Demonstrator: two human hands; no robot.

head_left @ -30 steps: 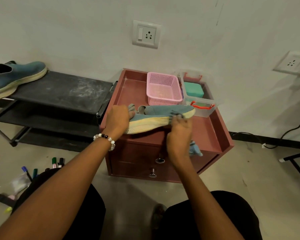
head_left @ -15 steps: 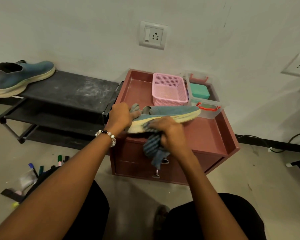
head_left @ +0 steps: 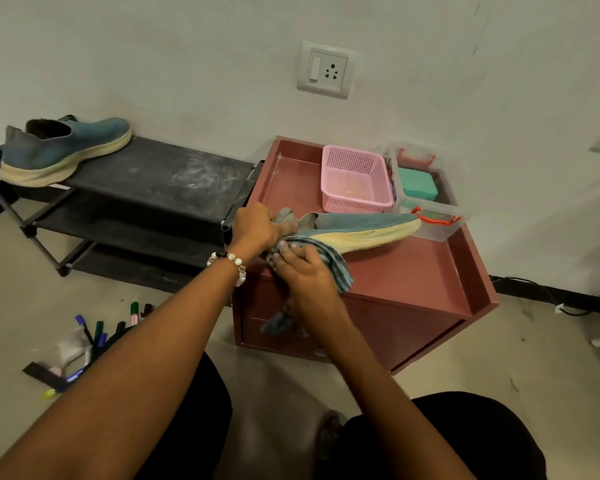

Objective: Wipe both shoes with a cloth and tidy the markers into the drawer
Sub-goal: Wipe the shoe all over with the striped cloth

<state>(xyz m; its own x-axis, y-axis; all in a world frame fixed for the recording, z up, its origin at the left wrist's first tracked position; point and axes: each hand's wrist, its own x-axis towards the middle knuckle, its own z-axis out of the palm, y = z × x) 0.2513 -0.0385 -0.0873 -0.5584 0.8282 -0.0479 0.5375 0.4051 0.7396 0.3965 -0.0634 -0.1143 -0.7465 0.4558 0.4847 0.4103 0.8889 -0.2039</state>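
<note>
Head view, and we sweep from the left: one blue shoe (head_left: 63, 150) sits upright on the top shelf of the black shoe rack (head_left: 160, 181), well apart from the action. Below it on the floor lies a loose scatter of markers (head_left: 101, 332), partly hidden behind the left forearm, none of them in any drawer yet.

Moving in, the left hand (head_left: 257, 226), with a beaded bracelet (head_left: 227, 263) on that wrist, grips the heel end of the second shoe (head_left: 357, 230), fingers curled round it, holding it tipped on its side over the front left of the red cabinet (head_left: 430, 271) so the pale sole faces the camera. Just beside it, the right hand (head_left: 305, 271) is closed round a bunched striped cloth (head_left: 329, 261), pressing it against the sole near the heel, with a tail of cloth hanging down over the cabinet front.

So the step in hand is wiping this shoe, and it looks like early-to-middle going for the whole task: I cannot tell whether the shoe on the rack has had its wipe, and the markers are plainly waiting.

Further right on the cabinet top stand a pink basket (head_left: 355, 178) and a clear box (head_left: 426, 199) with orange clips, both just behind the toe.

Next move, by my reading: draw the cloth along the sole toward the toe while the left hand keeps the heel steady, minding that the toe does not knock the clear box. The drawer fronts are mostly hidden behind the arms.
</note>
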